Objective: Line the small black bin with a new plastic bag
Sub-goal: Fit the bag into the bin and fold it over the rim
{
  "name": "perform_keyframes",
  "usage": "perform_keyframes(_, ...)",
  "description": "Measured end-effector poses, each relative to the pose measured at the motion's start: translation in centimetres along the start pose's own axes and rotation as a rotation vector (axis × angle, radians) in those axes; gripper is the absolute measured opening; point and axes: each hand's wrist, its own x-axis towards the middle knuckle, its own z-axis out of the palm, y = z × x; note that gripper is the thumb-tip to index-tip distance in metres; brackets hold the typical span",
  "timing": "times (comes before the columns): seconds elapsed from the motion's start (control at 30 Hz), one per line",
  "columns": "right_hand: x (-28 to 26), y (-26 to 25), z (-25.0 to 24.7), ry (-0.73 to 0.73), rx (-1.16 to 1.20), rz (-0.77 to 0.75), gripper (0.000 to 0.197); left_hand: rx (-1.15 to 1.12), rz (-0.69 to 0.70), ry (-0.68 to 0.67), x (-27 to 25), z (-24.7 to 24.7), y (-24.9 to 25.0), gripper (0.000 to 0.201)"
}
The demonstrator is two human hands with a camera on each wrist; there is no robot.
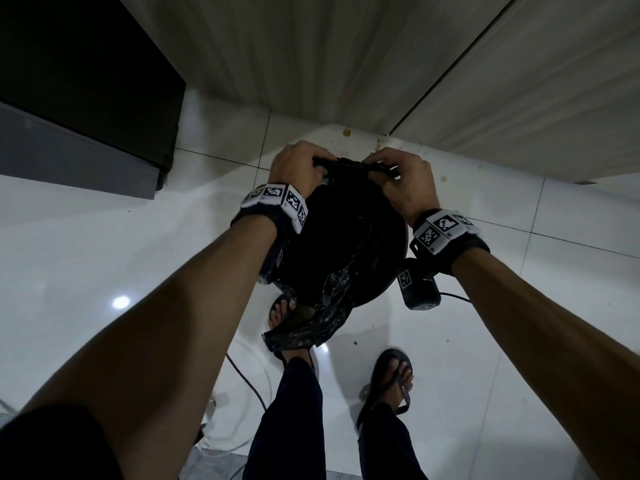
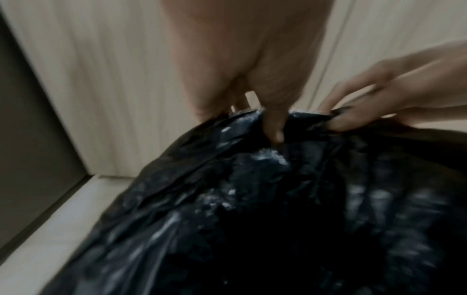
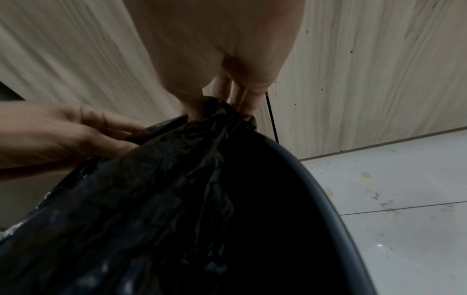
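- pinching the bag (image 1: 341,216) edge, both hands work at the far side of the bin (image 1: 398,258), next to the wall panels (image 1: 346,57).
- left hand (image 1: 299,166): fingers curled over the bunched black plastic at the far rim; in the left wrist view the thumb (image 2: 274,119) presses into the film.
- right hand (image 1: 407,181): fingers and thumb pinch the same edge just beside the left hand; the right wrist view shows fingertips (image 3: 194,111) sunk in the gathered plastic.
- the two hands are near each other, with a short stretch of bag edge taut between them.
- bag: black, crinkled, glossy; most of it lies inside the bin opening. one loose part hangs over the near rim and trails down toward the floor (image 1: 104,254).
- bin: round, dark, standing on white floor tiles in front of the person's feet; its right rim (image 3: 326,195) is bare, with no plastic folded over it.
- left foot (image 1: 282,311) in a sandal is partly under the hanging plastic; right foot (image 1: 398,375) is well apart, nearer the camera.
- a dark cabinet (image 1: 86,81) stands at the left; a cable (image 1: 246,379) runs across the floor near the legs.
- stains mark the tiles beside the wall.
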Motion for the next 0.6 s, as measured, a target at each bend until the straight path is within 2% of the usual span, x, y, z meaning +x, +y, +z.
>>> perform_keyframes(0.1,0.0,-0.1,-0.7,0.059,0.011,0.030,0.017,0.018,-0.046,0.062,-0.4,0.2,-0.8,0.029)
perform_keyframes(0.2,-0.2,-1.0,-0.6,0.082,-0.087,-0.041,0.020,0.047,-0.086,0.077,-1.5,0.0,-1.6,0.026)
perform_keyframes(0.27,-0.6,-1.2,0.0,0.041,-0.212,-0.095,0.027,0.106,-0.141,0.044,-2.2,-0.1,-2.4,0.025)
perform_keyframes(0.4,-1.9,-0.5,1.3,-0.094,-0.329,-0.067,0.033,0.167,-0.250,-0.052,-3.5,-0.4,-3.9,0.025)
perform_keyframes(0.5,-2.1,-0.8,1.6,-0.105,-0.425,-0.052,0.032,0.066,-0.205,-0.065,-4.1,-0.4,-4.2,0.031)
perform_keyframes(0.6,-2.1,-1.9,1.8,0.022,-0.452,-0.114,0.031,-0.044,-0.070,0.014,-4.1,-0.5,-2.7,0.033)
